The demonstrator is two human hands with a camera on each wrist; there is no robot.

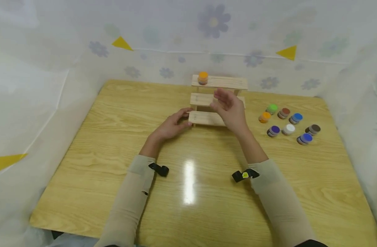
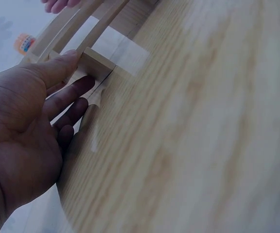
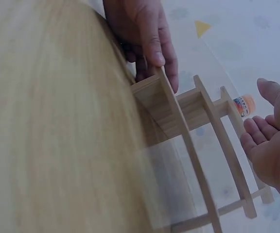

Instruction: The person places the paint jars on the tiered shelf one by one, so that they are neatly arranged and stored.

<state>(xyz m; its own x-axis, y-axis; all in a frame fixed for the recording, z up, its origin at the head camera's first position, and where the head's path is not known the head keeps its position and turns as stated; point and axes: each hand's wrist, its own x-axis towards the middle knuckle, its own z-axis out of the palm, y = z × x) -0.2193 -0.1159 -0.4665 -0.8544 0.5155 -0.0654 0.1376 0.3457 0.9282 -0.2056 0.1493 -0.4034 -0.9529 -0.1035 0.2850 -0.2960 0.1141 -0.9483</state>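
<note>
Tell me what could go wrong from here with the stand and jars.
The left hand holds the stand by its bottom shelf; a sharp pull might topple the orange jar on the top shelf.
The right hand, raised near the shelves, might bump that jar.
The other jars sit close together on the table; a careless sweep could knock several over.

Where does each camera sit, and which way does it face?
Head: on the head, facing forward and down at the rack; left hand, right hand, sleeves show.
Left wrist: worn there, facing the rack's end; left hand, part of right hand show.
Right wrist: worn there, facing the rack; both hands show.
Both wrist views share the rack and orange jar.
</note>
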